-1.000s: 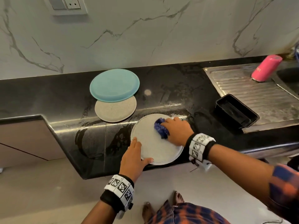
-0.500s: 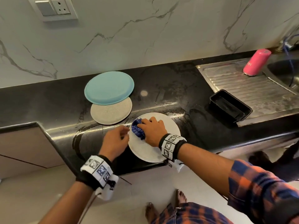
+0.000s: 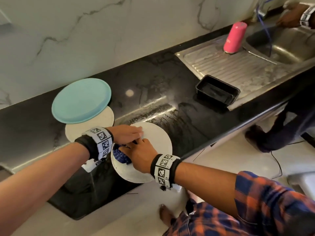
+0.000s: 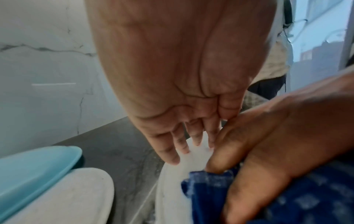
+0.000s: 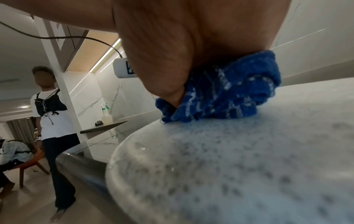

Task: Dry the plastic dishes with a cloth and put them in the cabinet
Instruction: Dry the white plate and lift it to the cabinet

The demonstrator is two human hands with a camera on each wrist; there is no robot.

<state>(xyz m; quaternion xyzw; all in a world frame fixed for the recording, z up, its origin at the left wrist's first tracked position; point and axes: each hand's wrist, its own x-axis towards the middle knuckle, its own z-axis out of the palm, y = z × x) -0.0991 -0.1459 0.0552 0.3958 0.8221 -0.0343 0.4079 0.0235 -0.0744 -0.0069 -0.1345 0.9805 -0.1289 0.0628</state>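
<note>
A white speckled plate [image 3: 156, 140] lies on the black counter [image 3: 153, 86] and overhangs its front edge. My left hand [image 3: 129, 133] rests on the plate's far left rim with straight fingers [image 4: 182, 145]. Just nearer, my right hand [image 3: 139, 154] grips a bunched blue cloth [image 3: 121, 156] and presses it on the plate's left part. In the right wrist view the cloth [image 5: 229, 94] sits under the palm on the plate [image 5: 249, 166]. A teal plate [image 3: 81, 100] lies upside down partly over a beige plate [image 3: 73, 132] to the left.
A black rectangular container [image 3: 217, 91] stands at the edge of the steel draining board [image 3: 238, 65]. A pink cup [image 3: 235, 37] stands upside down beside the sink [image 3: 281, 46], where another person's hand [image 3: 289, 16] works. A person [image 5: 51, 113] stands behind on the left.
My left hand went from the plate's near left edge to its far left rim. My right hand slid the cloth across to the plate's left side. The head view swung right.
</note>
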